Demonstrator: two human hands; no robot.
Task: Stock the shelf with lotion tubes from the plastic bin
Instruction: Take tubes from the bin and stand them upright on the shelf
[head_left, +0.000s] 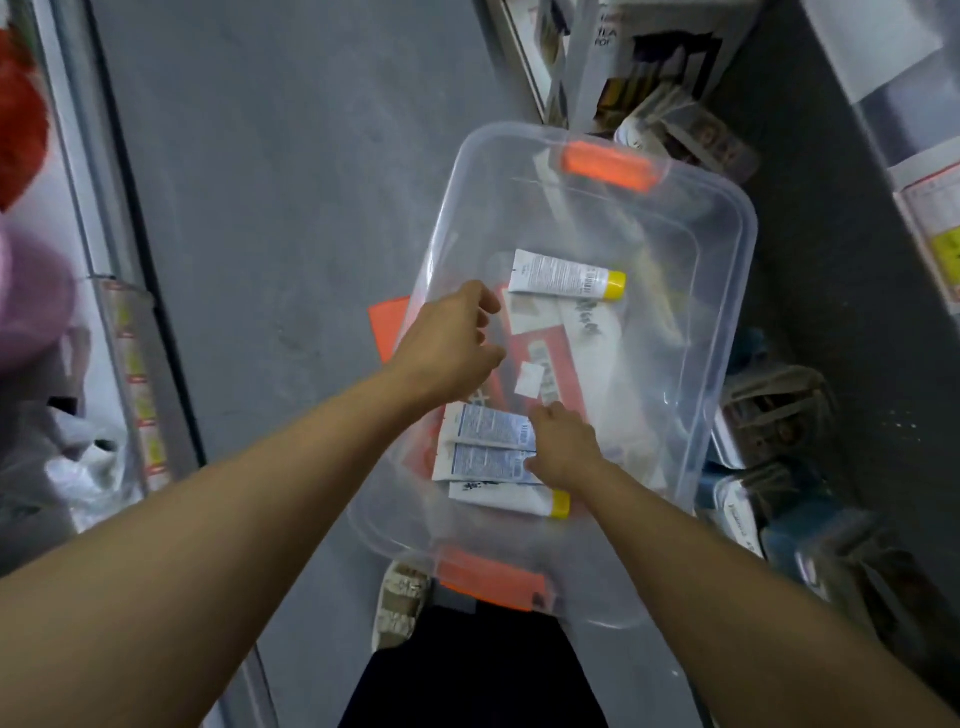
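A clear plastic bin with orange handles stands on the grey floor below me. Inside it lie white lotion tubes with yellow caps: one at the far side, and three side by side at the near side. My right hand is inside the bin, its fingers curled over the cap ends of two near tubes. The third near tube lies free just below that hand. My left hand grips the bin's left rim with curled fingers. Red and white printed packaging shows through the bin's bottom.
Shelves with packaged goods run along the right, close to the bin. A shelf edge with price tags runs down the left. An orange flat piece pokes out beside the bin. My shoe is at the bin's near corner.
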